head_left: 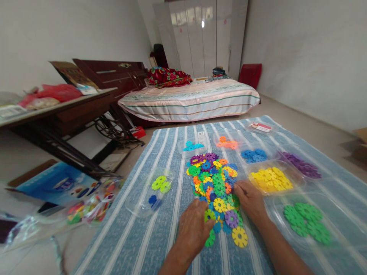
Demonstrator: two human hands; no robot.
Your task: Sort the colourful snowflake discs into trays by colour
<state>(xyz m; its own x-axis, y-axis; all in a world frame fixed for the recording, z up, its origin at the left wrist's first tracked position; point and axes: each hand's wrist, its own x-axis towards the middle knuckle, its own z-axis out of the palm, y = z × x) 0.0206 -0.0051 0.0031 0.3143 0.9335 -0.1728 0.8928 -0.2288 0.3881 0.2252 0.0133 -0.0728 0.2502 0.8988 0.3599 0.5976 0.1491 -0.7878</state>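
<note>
Head view: striped blue cloth (160,244), bed (189,100) behind.

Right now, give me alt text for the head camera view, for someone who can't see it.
Both hands, left hand and right hand, rest on a mixed pile of colourful snowflake discs on a blue striped mat. Clear trays around the pile hold sorted colours: yellow discs, green discs, purple discs. A bed stands behind.

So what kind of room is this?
Most likely a bedroom in a home: a made bed stands at the back beside a tall white wardrobe, and both hands sort plastic pieces on a striped blanket.
</note>
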